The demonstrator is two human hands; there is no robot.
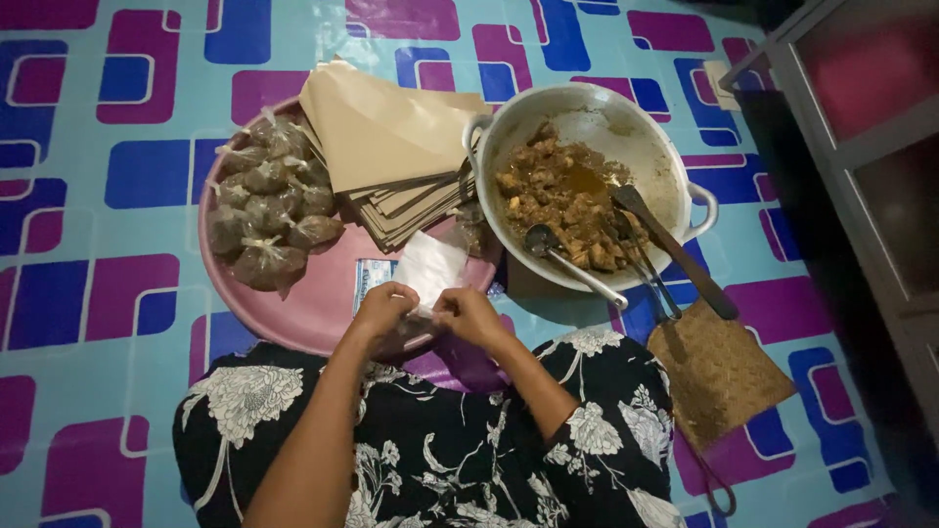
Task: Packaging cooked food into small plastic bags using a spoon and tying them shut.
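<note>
Hands [383, 308] [468, 315] pinch clear plastic bag [419, 318], long axis left-right, over pink tray [313, 318]

Small clear plastic bag [419, 318]: pinched btwn thumb/fingers of both hands, left hand [383, 308] on its left side, right hand [469, 315] on its right. Bag is held just over the near edge of the pink round tray [313, 313], approx at the tray's near-right rim. Film is thin, transparent, crumpled; contents can't be made out, mostly hidden by the fingers. Held low, roughly level, mouth orientation unclear. White sheet/stack of plastic [430, 266] is seen just beyond it on the tray, touching or near the fingertips; can't be told which.
</note>
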